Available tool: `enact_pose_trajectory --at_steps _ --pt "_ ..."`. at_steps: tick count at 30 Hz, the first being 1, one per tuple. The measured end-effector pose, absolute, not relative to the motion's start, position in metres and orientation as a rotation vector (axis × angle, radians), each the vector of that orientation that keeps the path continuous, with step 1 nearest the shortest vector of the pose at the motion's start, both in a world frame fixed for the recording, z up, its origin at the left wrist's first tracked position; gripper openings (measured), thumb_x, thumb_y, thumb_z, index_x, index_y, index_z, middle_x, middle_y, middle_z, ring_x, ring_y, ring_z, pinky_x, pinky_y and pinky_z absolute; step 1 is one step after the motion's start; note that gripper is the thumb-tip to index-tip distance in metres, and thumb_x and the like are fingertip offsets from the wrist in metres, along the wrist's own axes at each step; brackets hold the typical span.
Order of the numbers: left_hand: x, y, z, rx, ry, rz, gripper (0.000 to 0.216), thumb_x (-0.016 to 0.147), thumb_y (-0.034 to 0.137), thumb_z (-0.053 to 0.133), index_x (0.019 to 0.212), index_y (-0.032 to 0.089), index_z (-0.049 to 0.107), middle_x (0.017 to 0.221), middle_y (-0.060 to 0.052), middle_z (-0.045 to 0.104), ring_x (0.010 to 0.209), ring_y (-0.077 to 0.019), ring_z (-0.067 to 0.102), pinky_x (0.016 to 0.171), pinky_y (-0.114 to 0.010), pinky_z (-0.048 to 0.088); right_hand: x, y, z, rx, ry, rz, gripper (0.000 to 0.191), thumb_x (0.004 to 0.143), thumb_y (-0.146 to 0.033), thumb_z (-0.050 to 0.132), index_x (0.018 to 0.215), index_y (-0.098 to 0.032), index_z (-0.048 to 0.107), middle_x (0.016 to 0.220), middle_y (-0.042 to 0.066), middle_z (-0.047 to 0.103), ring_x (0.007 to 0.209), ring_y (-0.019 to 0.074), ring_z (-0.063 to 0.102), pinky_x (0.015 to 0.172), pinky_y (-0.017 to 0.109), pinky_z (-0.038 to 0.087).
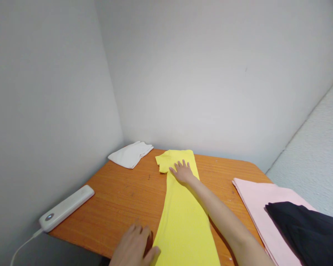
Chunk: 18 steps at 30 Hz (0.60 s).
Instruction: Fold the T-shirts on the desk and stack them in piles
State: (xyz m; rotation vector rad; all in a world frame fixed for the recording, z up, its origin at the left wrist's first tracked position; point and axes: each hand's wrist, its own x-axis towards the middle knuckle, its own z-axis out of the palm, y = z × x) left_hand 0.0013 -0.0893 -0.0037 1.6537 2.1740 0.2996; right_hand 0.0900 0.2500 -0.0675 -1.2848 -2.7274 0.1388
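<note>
I had both hands over one yellow short-sleeved garment (187,221), laid lengthwise down the wooden table (127,199). One sleeve (163,162) stuck out to the left near its far end. My right hand (182,173) lay palm down on the upper part, fingers spread and gripping nothing. My left hand (135,245) was low by the near edge, its thumb against the garment's left side; it was blurred, and I could not tell whether it pinched the fabric.

Around these I counted three more folded cloths: one white cloth (131,154) in the far left corner, one pink cloth (255,192) on the right, and one black cloth (305,229) lying on the pink one. One white oblong device (69,207) with a single round button lay along the left edge, one cable (24,244) running from its near end.

The garment's far end reached the table's back edge, close to the back wall (197,92); its near end ran out of view below. A broad stretch of bare wood spread to its left, as far as the device. On the right, a narrower strip separated it from the pink cloth, and my right forearm (227,225) slanted across that.
</note>
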Motion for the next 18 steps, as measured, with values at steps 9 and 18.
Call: enact_pose_trajectory --at_steps 9,18 --pt "-0.067 0.118 0.002 1.691 2.524 0.602 0.034 0.096 0.032 0.041 0.115 0.007 0.055 0.115 -0.019 0.064 0.108 -0.0242 0.060 0.088 -0.029 0.040 0.064 0.261 -0.072 -1.272 -2.771 0.194 0.081 0.094 -0.066 0.018 0.154 -0.014 0.007 0.159 0.007 -0.003 0.145 0.0271 -0.006 0.116 0.050 -0.001" --pt "-0.102 0.230 -0.021 1.663 2.607 0.455 0.031 0.093 0.032 0.053 0.116 0.011 0.058 0.118 -0.014 0.062 0.112 -0.0239 0.058 0.095 -0.041 0.045 0.061 0.262 -0.089 -1.257 -2.700 0.171 0.078 0.093 -0.067 0.016 0.154 -0.019 0.012 0.158 0.005 0.000 0.145 0.0289 0.000 0.115 0.052 0.000"
